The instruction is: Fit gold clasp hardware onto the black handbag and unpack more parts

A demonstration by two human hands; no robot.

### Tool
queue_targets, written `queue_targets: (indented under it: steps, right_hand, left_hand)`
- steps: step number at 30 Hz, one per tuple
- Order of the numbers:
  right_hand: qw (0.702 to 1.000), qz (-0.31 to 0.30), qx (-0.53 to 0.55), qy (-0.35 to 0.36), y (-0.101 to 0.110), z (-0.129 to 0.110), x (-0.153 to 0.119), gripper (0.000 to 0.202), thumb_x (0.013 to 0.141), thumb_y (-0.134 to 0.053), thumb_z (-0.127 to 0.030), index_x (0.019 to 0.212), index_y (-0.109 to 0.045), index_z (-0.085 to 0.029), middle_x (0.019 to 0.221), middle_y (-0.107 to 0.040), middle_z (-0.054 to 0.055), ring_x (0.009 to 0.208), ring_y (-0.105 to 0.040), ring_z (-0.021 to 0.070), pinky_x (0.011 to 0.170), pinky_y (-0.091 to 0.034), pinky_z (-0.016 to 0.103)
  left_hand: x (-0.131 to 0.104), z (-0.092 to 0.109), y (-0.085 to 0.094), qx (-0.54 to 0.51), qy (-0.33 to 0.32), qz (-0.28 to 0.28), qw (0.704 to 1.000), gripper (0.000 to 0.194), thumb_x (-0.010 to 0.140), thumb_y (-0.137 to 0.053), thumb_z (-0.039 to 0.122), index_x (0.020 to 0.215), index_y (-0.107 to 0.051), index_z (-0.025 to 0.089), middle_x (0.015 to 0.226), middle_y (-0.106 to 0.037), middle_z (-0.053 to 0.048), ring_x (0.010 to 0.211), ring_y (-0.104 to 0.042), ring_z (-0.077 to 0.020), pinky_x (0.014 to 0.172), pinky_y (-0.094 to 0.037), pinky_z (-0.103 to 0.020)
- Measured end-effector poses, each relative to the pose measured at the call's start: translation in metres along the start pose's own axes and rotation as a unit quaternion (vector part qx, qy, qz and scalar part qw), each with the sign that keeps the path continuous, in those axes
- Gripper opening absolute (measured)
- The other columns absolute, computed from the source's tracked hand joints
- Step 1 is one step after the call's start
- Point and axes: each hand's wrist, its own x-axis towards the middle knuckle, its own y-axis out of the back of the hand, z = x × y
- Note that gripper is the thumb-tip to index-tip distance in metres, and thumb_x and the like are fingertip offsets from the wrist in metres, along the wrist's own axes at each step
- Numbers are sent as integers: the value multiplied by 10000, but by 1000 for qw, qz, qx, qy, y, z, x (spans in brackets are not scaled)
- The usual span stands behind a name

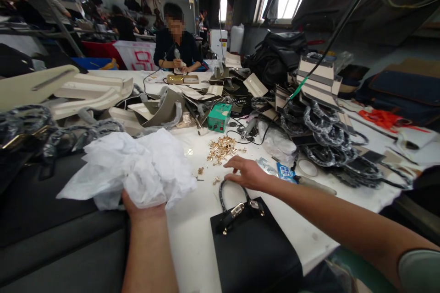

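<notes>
A large, loose wad of crumpled white wrapping sheet (pixel 140 160), thin like tissue or plastic, is held up in my left hand (pixel 146 210); its fingers are mostly hidden under the wad. My right hand (pixel 249 171) hovers with fingers apart just over the wrapped handle of a black handbag (pixel 256 247), holding nothing. The bag lies on the white table (pixel 192 238) in front of me, with gold-coloured hardware near its top. Beyond my right fingertips is a heap of small gold-coloured metal fittings (pixel 223 149), with a few loose ones nearer.
A green control box (pixel 219 118) stands behind the fittings. Wrapped handles and bag panels (pixel 330 137) pile up at right. Black bag pieces (pixel 62 219) lie at left. Across the table, a co-worker (pixel 177 46) holds a tool. A cable (pixel 330 46) hangs at right.
</notes>
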Motion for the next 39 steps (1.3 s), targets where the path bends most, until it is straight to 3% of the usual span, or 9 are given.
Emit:
queue_targets:
  steps: [3,7,11,16,23,27,31,36,39]
  right_hand:
    - [998,-55,-3,-11,-13,-30,31,328,841,-698,-396,1152,-679,-292,1139,-682,10,877,-666,175,792,-489,280]
    - [997,-64,-26,-19,-20,-39,58,271,872,-607,-282,1130,-687,-284,1054,-715,3,963,-652,196,794,-468,283]
    - [997,-62,-50,-21,-27,-46,72,412,934,-523,-418,1330,-551,-310,1082,-718,14,986,-648,218,779,-460,304]
    - [994,-81,-78,-13,-46,-58,85,277,872,-602,-441,1106,-669,-309,1039,-725,9,931,-653,220,716,-447,285]
    - [987,11,-138,-87,-10,-21,97,362,926,-541,-441,1229,-607,-254,1166,-666,89,972,-638,264,791,-468,362]
    - [985,52,-148,-68,6,-5,82,518,904,-582,-525,1346,-536,-258,1293,-587,110,1095,-586,278,911,-461,403]
    - [989,49,-132,49,-13,9,58,484,874,-662,-443,1318,-576,-272,1388,-535,106,1291,-451,312,1070,-361,498]
    - [988,143,50,13,-16,0,48,481,892,-633,-372,1342,-560,-217,1398,-526,146,1317,-435,329,1107,-324,549]
    - [934,94,343,-36,3,-37,33,615,892,-608,-537,1421,-469,-255,1452,-483,128,1262,-514,295,1036,-435,490]
  left_hand:
    - [-1,4,7,-18,-13,-10,1000,389,887,-368,554,1133,-590,350,1297,-628,-63,1205,-576,-283,787,-575,-446]
    - [0,3,12,-71,14,11,997,348,870,-441,534,1114,-617,361,1246,-652,-54,1204,-572,-285,814,-566,-448]
    - [2,-2,11,-61,17,9,998,367,851,-439,559,1056,-632,323,1154,-680,-79,1131,-610,-302,806,-568,-450]
    - [1,-3,12,-34,11,20,999,342,871,-402,544,1007,-620,319,1105,-688,-70,1056,-633,-276,761,-569,-425]
    - [3,-7,10,46,-51,-35,997,491,858,-363,624,1037,-657,274,1018,-726,-120,1020,-668,-300,894,-542,-498]
    - [0,-4,3,-46,37,-33,998,404,831,-452,592,909,-682,269,954,-747,-109,1013,-682,-301,908,-551,-507]
    - [-9,10,-10,-141,147,-14,979,259,767,-592,515,729,-662,269,817,-757,-75,983,-701,-291,899,-575,-460]
    - [-24,17,-36,-175,225,-9,958,222,679,-721,454,688,-663,240,819,-767,-90,1074,-680,-293,955,-558,-408]
    - [-46,9,-53,-90,213,-18,973,239,637,-774,412,738,-682,216,872,-772,-100,1094,-670,-342,959,-553,-464]
